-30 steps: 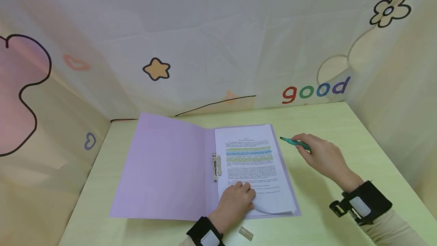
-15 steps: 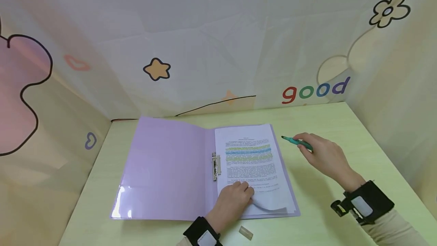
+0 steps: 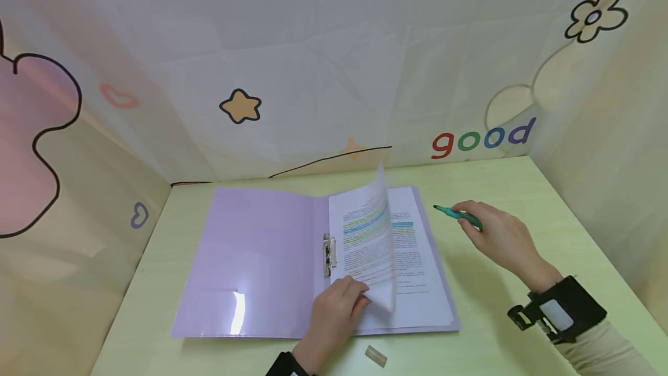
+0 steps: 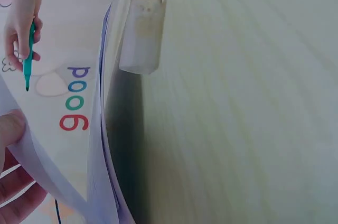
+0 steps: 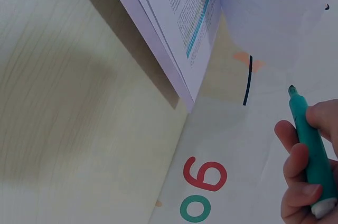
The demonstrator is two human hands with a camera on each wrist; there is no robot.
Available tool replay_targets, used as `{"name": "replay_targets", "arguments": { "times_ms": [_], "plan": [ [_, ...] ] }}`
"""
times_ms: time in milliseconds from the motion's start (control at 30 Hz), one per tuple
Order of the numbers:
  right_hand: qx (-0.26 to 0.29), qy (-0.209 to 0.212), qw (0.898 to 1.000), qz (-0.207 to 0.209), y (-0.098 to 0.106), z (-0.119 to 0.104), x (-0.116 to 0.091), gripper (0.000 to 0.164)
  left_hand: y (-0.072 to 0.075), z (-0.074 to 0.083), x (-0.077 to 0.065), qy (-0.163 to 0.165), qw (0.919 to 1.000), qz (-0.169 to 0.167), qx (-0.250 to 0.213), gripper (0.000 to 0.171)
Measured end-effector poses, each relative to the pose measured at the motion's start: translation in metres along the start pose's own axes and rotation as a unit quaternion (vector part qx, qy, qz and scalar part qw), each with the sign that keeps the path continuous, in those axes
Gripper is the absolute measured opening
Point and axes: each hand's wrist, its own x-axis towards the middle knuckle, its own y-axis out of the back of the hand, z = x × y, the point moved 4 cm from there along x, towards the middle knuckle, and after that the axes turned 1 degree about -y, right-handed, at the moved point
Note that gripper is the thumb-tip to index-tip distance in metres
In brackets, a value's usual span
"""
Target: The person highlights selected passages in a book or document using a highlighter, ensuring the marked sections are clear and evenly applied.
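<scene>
A purple folder (image 3: pixel 256 254) lies spread open, with printed sheets on its right side beside a metal clip (image 3: pixel 330 254). My left hand (image 3: pixel 336 309) pinches the top sheet (image 3: pixel 365 231) near its bottom edge; thumb (image 4: pixel 11 126) and fingers lie on opposite faces. This sheet, marked with yellow and blue highlighting, bends up and leftward. Beneath it shows another page (image 3: pixel 414 266) with a blue-highlighted line. To the folder's right, my right hand (image 3: pixel 503 237) grips a teal highlighter (image 3: pixel 459 215), its dark tip bare and pointing left toward the pages.
A small translucent, greyish cylindrical piece (image 3: pixel 376 356) lies on the pale wood table (image 3: pixel 532 190) just below the folder's front edge. A white printed cloth (image 3: pixel 313 74) hangs behind the table and along its sides.
My left hand has moved left, lifting the top sheet's right side and curling it leftward, which uncovers the page below. My right hand with the highlighter has shifted slightly right.
</scene>
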Motion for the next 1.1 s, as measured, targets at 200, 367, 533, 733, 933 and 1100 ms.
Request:
{"name": "replay_targets", "arguments": {
  "times_ms": [200, 367, 533, 733, 933, 1100],
  "plan": [
    [0.004, -0.003, 1.0, -0.007, -0.002, -0.002, 0.0, 0.027, 0.015, -0.008, -0.012, 0.034, 0.997, 0.069, -0.008, 0.014],
    [0.009, -0.002, 1.0, -0.015, -0.005, -0.004, 0.001, 0.027, 0.02, -0.016, -0.025, 0.09, 0.9911, 0.098, -0.004, 0.022],
    [0.01, -0.001, 1.0, -0.017, -0.008, -0.005, 0.002, 0.028, 0.024, -0.025, -0.039, 0.197, 0.9724, 0.116, -0.048, 0.025],
    [0.011, 0.0, 1.0, -0.016, -0.007, -0.008, 0.003, 0.028, 0.028, -0.036, -0.054, 0.29, 0.9392, 0.152, -0.103, 0.017],
    [0.012, 0.006, 1.0, -0.011, -0.007, -0.01, 0.004, 0.028, 0.032, -0.041, -0.064, 0.311, 0.9269, 0.188, -0.094, 0.016],
    [0.014, 0.008, 1.0, -0.009, -0.008, -0.011, 0.005, 0.028, 0.034, -0.045, -0.067, 0.336, 0.9142, 0.195, -0.117, 0.009]
  ]
}}
